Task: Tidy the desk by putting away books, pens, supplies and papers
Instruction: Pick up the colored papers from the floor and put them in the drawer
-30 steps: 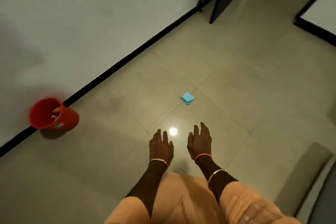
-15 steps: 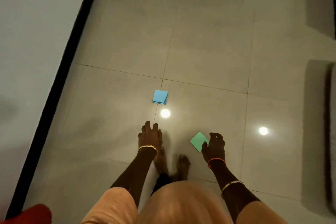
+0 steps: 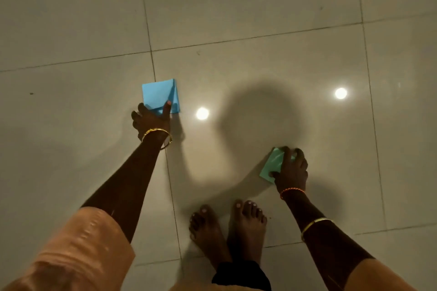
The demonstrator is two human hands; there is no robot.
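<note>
The blue paper pad (image 3: 160, 95) lies square at frame centre-left, your left hand (image 3: 151, 119) pinching its near edge; your right hand (image 3: 292, 169) grips the tilted green pad (image 3: 272, 165) beside your bare feet (image 3: 227, 227).

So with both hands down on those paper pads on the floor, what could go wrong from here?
1. The left hand only pinches the near edge of the blue pad; its top sheets look lifted, so they could fan out or tear.
2. The right hand covers the green pad lying flat on the glossy tile floor; it may slide rather than lift.
</note>
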